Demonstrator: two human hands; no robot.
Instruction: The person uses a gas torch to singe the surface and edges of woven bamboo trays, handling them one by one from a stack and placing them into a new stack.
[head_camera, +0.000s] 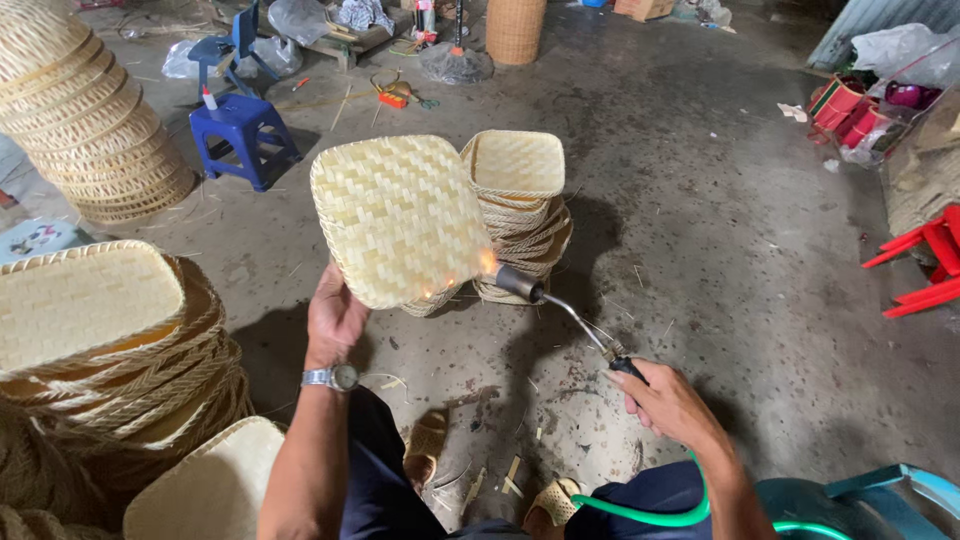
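My left hand (333, 318) holds a square woven bamboo basket (400, 215) upside down, its pale bottom facing me. My right hand (668, 402) grips the handle of a gas torch (560, 305) fed by a green hose (650, 515). The torch's dark nozzle points at the basket's lower right corner, where a small orange flame touches the weave. Behind the held basket, a stack of similar baskets (520, 190) sits on the concrete floor.
Taller basket stacks stand at my left (100, 330) and at the far left (85, 120). A blue plastic stool (240, 135) is behind them. Red items lie at the right (925, 260). A teal chair (860, 500) is at my lower right.
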